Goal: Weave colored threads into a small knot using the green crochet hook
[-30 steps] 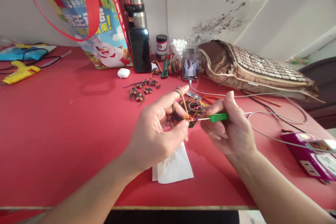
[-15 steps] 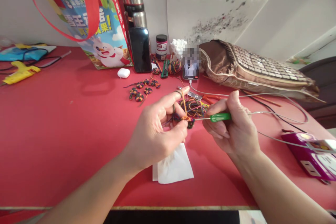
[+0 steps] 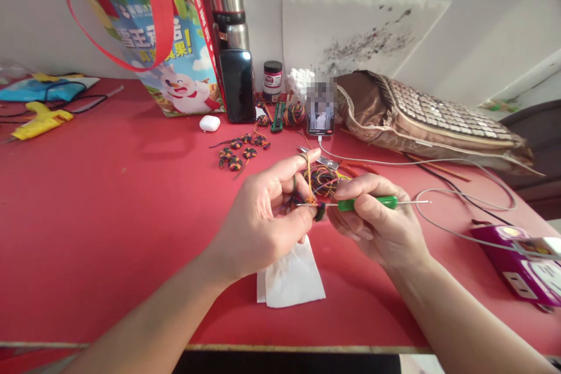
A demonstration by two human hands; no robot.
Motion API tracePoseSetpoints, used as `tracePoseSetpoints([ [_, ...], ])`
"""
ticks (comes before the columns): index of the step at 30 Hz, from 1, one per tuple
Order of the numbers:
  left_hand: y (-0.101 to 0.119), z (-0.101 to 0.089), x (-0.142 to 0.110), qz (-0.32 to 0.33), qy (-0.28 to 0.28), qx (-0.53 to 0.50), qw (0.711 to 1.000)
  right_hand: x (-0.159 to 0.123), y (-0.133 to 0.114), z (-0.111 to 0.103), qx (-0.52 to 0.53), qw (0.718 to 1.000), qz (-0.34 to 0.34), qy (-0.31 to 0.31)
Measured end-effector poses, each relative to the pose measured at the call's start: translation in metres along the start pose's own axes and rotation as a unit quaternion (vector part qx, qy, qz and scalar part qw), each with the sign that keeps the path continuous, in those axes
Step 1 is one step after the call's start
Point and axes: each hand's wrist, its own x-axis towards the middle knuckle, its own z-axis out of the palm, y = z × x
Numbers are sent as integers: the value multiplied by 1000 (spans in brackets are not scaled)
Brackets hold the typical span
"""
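Hook (image 3: 346, 205) is now slid further through the yarn piece (image 3: 320, 212), seemingly mid-stitch, gripped by the right hand (image 3: 382, 223); the piece is pinched by the left hand (image 3: 267, 219).

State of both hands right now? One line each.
Left hand: closed, pinching the multicolored crochet piece, with an orange yarn strand stretched over its index finger.
Right hand: closed, holding the green-handled hook.
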Motion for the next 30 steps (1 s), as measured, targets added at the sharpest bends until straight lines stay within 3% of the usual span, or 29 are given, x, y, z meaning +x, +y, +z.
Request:
tracePoseSetpoints([
  [7,-2,2,-3,27,7,51,998,-5,-10,-11,-123,990,-72,3],
  [16,-7,2,-6,43,-9,46,998,3,-15,-14,-47,999,5,-20],
  [30,-7,2,-7,44,9,84,995,-1,-21,-10,-131,987,-84,39],
])
